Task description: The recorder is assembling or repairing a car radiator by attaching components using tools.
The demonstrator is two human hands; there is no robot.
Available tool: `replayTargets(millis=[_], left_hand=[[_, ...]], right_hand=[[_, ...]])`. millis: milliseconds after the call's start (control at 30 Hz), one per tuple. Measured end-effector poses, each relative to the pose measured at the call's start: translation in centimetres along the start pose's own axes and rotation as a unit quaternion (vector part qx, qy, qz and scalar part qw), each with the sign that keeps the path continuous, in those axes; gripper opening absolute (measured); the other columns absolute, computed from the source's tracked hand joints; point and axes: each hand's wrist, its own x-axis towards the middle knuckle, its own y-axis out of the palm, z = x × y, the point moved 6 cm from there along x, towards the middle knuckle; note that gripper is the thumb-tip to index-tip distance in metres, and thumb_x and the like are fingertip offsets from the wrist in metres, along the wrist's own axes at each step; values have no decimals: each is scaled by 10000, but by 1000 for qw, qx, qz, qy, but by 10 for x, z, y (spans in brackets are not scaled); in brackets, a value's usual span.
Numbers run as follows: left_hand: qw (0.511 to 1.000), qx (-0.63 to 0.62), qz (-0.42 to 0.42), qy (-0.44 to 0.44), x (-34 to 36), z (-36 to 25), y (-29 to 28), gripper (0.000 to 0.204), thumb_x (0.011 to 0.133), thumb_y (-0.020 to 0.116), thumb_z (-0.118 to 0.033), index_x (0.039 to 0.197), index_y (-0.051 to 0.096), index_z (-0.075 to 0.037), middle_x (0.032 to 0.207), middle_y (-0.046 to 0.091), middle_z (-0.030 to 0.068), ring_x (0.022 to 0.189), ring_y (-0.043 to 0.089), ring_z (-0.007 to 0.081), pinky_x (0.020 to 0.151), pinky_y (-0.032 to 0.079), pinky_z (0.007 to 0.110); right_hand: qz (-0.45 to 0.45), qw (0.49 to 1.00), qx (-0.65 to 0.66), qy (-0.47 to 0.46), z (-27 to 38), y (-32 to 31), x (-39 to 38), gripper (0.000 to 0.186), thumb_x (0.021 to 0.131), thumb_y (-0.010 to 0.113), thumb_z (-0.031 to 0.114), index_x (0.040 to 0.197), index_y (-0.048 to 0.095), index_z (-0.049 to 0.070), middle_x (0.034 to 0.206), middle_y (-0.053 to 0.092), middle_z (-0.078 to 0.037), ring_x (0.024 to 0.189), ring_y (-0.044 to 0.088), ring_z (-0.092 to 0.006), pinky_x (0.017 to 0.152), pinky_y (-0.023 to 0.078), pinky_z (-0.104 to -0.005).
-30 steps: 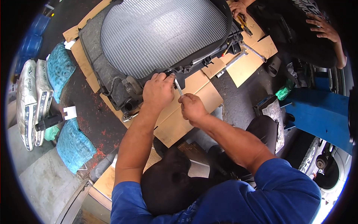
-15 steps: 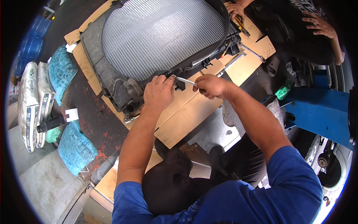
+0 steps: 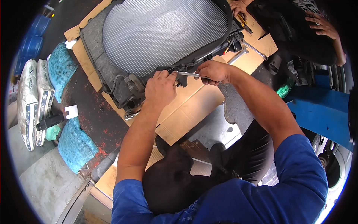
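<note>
A large radiator (image 3: 167,33) with silver fins sits in a black plastic shroud (image 3: 95,52). At its near edge, my right hand (image 3: 213,71) is closed around the handle of a slim silver wrench (image 3: 189,74). The wrench lies almost level, its far end against the shroud's rim. My left hand (image 3: 161,86) is closed over that end, fingertips curled onto the rim and the thumb side touching the tool. The wrench's tip and whatever it fits are hidden beneath the fingers.
Cardboard (image 3: 190,112) lies beneath the radiator. On it are two larger wrenches (image 3: 238,56) (image 3: 257,51) and yellow-handled pliers (image 3: 245,27) by another person's hand (image 3: 238,7). Blue pillows (image 3: 62,71) and white sacks (image 3: 28,93) lie left; blue metal (image 3: 317,112) stands right.
My right hand has swung farther from me, turning the wrench handle from a downward slant to nearly level. My left hand stays at the rim, shifted only slightly.
</note>
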Motion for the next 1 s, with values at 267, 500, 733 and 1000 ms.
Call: replayTargets(millis=[267, 500, 733, 1000], left_hand=[[1000, -13, -1, -17, 1, -1, 2, 337, 764, 652, -173, 1093, 683, -109, 849, 595, 43, 865, 601, 233, 678, 512, 376], [1000, -18, 3, -16, 1, -2, 3, 330, 765, 650, -171, 1087, 684, -109, 861, 604, 50, 873, 602, 240, 698, 519, 377], [1000, -21, -12, -7, 1, -1, 2, 340, 754, 667, -141, 1089, 680, -84, 829, 576, 65, 841, 597, 249, 701, 519, 370], [999, -24, -22, -5, 1, 0, 3, 334, 754, 659, -125, 1085, 682, -84, 818, 566, 66, 829, 593, 251, 688, 517, 369]], right_hand=[[-8, 998, -65, 10, -8, 0, 8, 310, 963, 527, 312, 899, 635, 29, 629, 491, -33, 494, 399, -111, 426, 297, -271], [-95, 983, -144, -57, -8, 5, 5, 372, 959, 537, 340, 879, 653, -4, 757, 602, -73, 680, 528, -179, 592, 430, -331], [-130, 987, -91, -7, -17, 23, -9, 379, 959, 536, 345, 987, 666, -10, 841, 633, -88, 767, 547, -184, 688, 457, -331], [-140, 990, -15, 13, -25, 37, -14, 402, 956, 524, 366, 1046, 651, -5, 811, 609, -80, 664, 533, -167, 522, 416, -329]])
